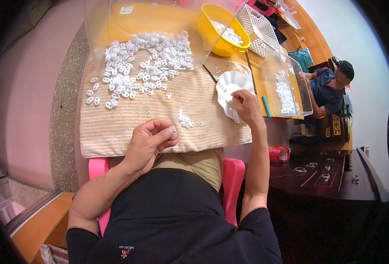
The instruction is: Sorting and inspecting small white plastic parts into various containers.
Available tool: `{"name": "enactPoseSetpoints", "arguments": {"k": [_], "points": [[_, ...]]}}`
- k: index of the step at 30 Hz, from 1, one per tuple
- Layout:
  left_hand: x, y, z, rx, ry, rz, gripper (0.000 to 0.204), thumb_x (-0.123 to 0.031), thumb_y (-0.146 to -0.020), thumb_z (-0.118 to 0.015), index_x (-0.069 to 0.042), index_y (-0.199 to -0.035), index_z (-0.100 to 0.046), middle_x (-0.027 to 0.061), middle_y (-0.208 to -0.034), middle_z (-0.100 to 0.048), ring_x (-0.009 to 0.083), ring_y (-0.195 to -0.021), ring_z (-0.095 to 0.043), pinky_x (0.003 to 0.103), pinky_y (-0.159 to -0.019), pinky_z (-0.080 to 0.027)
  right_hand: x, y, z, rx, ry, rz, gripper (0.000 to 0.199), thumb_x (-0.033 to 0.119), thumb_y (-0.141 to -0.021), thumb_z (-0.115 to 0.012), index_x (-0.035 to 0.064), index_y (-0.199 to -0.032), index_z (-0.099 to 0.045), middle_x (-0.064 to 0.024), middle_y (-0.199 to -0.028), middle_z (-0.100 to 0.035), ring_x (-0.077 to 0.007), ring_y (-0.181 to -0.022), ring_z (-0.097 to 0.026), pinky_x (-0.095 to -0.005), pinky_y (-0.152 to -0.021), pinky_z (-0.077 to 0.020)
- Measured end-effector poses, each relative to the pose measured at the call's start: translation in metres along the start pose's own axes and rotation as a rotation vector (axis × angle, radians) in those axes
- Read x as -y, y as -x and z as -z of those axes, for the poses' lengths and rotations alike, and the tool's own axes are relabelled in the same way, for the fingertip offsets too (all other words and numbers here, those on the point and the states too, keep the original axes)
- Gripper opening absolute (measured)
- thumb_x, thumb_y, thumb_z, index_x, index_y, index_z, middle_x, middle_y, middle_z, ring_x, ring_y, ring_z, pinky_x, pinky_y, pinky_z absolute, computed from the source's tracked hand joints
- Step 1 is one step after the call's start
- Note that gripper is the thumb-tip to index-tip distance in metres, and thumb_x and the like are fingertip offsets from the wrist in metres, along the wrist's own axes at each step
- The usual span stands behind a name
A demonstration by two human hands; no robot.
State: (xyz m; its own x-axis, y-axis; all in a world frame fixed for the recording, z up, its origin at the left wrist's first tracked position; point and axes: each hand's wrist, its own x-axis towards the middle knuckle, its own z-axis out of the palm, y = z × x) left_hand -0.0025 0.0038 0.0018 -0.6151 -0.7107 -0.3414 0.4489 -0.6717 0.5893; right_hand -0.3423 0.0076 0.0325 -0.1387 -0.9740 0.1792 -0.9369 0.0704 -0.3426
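My left hand [152,141] is closed over the near edge of the striped towel, its thumb and forefinger pinching a small white plastic piece that barely shows at the fingertips. Over a white wavy-rimmed dish [224,94] at the right, my right hand [246,105] has its fingers pressed together; what they hold, if anything, is hidden. Between the hands lies a small cluster of white pieces [185,119]. A large heap of white oval two-holed plastic pieces [152,57] spreads over the far part of the towel [119,127], some of them scattered at its left.
A clear plastic bin [93,39] stands behind the heap. Beyond the dish are a yellow basin [213,43] of white pieces and a white perforated basket [258,33]. A clear box [287,94] and a teal stick [266,106] lie right; another person [331,86] sits beyond.
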Motion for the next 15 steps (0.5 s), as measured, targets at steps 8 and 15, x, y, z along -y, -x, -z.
{"name": "enactPoseSetpoints", "arguments": {"k": [8,15], "points": [[0.002,0.000,0.000,-0.002,-0.007,0.011,0.012,-0.006,-0.089,-0.064,-0.002,-0.100,-0.060,0.0071,-0.086,-0.065,0.0147,-0.077,-0.066,0.027,-0.073,-0.058,-0.007,0.013,-0.011,-0.049,-0.211,-0.051,0.010,0.005,-0.081,-0.064,-0.0021,-0.088,-0.066,-0.0093,-0.074,-0.068,-0.0147,-0.068,-0.064,-0.0284,-0.064,-0.0509],[0.001,0.000,-0.001,-0.006,-0.021,0.016,0.012,-0.006,-0.089,-0.064,-0.002,-0.101,-0.060,0.0071,-0.086,-0.065,0.0145,-0.076,-0.066,0.028,-0.073,-0.058,-0.004,0.015,-0.011,-0.043,-0.252,-0.067,0.011,0.008,-0.085,-0.066,-0.0024,-0.089,-0.066,-0.0069,-0.072,-0.066,-0.0108,-0.067,-0.061,-0.0263,-0.063,-0.0493]]}}
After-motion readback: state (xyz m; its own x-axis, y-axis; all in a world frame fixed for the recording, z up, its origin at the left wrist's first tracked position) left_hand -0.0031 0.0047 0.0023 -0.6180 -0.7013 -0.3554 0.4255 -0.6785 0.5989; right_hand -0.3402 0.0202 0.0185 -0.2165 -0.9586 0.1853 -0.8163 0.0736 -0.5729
